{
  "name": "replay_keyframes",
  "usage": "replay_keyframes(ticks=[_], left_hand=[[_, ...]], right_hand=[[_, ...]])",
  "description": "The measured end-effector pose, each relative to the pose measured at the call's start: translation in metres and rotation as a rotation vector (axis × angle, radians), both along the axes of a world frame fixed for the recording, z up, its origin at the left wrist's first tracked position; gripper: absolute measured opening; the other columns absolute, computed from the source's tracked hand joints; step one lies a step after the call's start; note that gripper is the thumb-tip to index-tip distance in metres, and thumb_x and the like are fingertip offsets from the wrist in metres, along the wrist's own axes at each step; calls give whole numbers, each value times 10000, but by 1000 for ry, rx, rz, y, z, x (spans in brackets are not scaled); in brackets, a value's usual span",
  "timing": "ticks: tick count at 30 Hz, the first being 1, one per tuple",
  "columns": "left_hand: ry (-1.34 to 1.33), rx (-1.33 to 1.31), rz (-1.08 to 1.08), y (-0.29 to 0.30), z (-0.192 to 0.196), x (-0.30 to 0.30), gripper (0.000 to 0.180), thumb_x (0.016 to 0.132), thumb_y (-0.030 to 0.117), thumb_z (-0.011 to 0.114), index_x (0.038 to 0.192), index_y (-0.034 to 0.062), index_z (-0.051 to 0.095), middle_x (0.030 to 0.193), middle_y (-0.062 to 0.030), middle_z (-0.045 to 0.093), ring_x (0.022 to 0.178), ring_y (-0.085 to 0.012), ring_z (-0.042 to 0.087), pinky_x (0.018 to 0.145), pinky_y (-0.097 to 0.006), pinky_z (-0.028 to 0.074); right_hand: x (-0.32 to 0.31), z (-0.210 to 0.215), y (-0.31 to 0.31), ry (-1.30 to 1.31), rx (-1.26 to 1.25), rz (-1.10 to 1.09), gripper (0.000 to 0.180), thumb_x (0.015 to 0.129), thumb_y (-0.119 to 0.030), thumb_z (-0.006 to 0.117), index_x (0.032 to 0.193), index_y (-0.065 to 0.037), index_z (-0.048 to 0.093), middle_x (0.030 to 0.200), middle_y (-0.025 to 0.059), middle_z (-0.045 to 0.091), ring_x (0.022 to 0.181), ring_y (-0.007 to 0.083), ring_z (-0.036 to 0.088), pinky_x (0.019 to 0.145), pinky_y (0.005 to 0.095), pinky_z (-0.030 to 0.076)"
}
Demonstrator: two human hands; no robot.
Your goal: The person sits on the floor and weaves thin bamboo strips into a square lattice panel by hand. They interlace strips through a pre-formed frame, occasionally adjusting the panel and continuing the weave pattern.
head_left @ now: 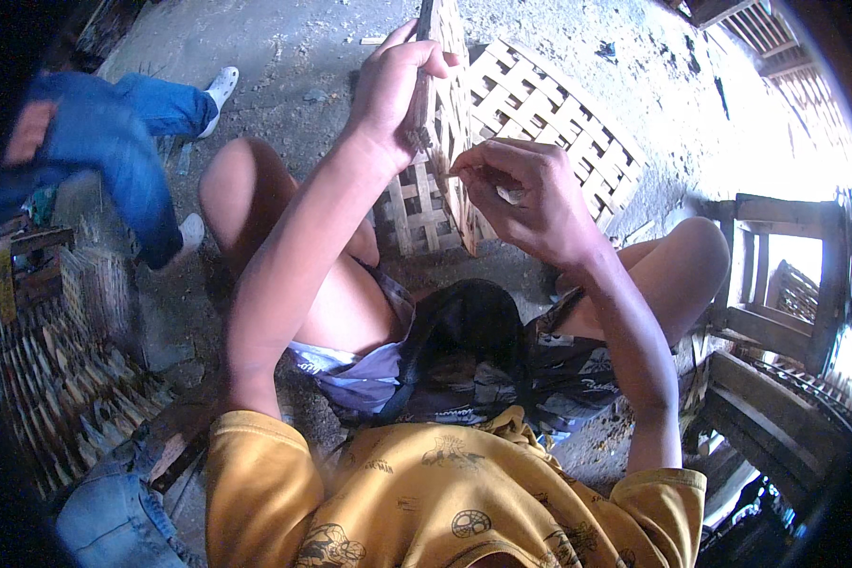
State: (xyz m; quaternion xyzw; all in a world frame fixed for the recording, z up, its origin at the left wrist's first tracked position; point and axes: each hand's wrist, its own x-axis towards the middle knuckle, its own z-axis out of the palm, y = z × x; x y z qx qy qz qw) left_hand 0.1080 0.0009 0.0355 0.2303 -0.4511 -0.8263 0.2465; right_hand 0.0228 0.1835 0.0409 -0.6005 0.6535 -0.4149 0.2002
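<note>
My left hand [384,99] is closed around the edge of a bamboo panel [456,104], held up almost edge-on to me with a rough wooden bar [427,85] along its near side. Beside the panel's lower part, my right hand [535,194] has its thumb and fingers pinched together against the slats. A thin brown tip shows at those fingertips, too small to name. Behind both hands, an open-weave panel of flat bamboo strips [563,128] lies on the ground. The held panel covers part of it.
A person in blue jeans [151,104] and pale clogs is at the left. Stacked slatted bamboo pieces [66,379] stand at the lower left, near more denim [114,511]. Wooden frames [795,222] stand at the right. My bare knees flank the work.
</note>
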Motion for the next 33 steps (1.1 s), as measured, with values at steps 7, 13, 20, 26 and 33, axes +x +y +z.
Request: replay_keyframes(ticks=[7, 13, 20, 26, 33], left_hand=[[18, 0, 3, 3, -3, -3, 343, 725, 55, 554, 1066, 25, 562, 921, -95, 591, 856, -204, 601, 793, -359, 572], [16, -8, -28, -4, -7, 0, 503, 776, 63, 525, 1278, 31, 538, 1025, -115, 601, 895, -207, 619, 811, -360, 584], [25, -19, -12, 3, -9, -5, 319, 730, 77, 560, 1046, 36, 568, 922, -78, 573, 836, -179, 568, 764, -313, 531], [20, -8, -33, -3, -14, -3, 627, 805, 25, 498, 1431, 28, 511, 1133, -118, 610, 978, -183, 628, 889, -342, 597], [38, -25, -22, -2, -17, -6, 436, 762, 46, 536, 1198, 25, 550, 1002, -97, 590, 872, -192, 608, 794, -334, 577]], right_hand=[[-7, -7, -6, 26, -92, -81, 178, 964, 37, 644, 1109, 0, 742, 895, 119, 734, 794, 133, 703, 706, 305, 574], [-3, 2, -1, -14, 37, 30, 180, 937, 28, 645, 1088, -16, 732, 882, 117, 709, 738, 184, 667, 691, 317, 550], [-10, -11, -6, 30, -91, -95, 143, 926, -35, 662, 1058, -41, 717, 951, 163, 735, 833, 350, 737, 734, 429, 587], [0, -7, -5, 95, -20, -9, 137, 919, -70, 686, 1050, -62, 726, 887, 165, 722, 767, 359, 721, 696, 446, 575], [-1, -2, -4, 185, -80, -84, 189, 911, 17, 694, 1091, -21, 736, 874, 122, 744, 756, 213, 738, 663, 367, 576]])
